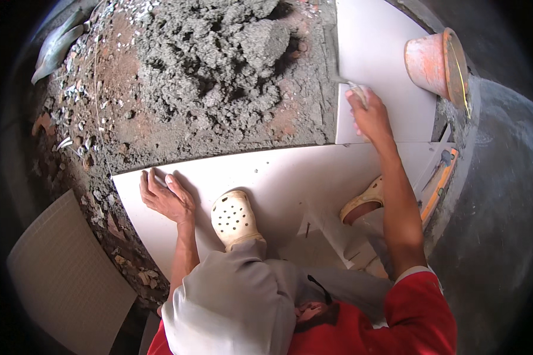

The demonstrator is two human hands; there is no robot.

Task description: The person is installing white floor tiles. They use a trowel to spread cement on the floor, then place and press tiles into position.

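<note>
My left hand (168,196) lies on the white floor tile (278,168) near its far left corner, fingers stretched out toward the edge and holding nothing. Farther off on the right, my right hand (371,115) is closed around a small pale tool (357,92); its kind is mostly hidden by the fingers. The tool's end points at the joint between a white tile piece (345,121) and the larger white tile (385,53) behind it. Beyond the near tile's far edge lies a heap of grey mortar (213,65).
A worn orange bucket (426,62) lies tilted at the far right. Near the right edge are an orange bar (437,192) and a hammer-like tool (445,158). My cream clogs (234,218) stand on tile. Rubble and a loose tile (71,278) are at left.
</note>
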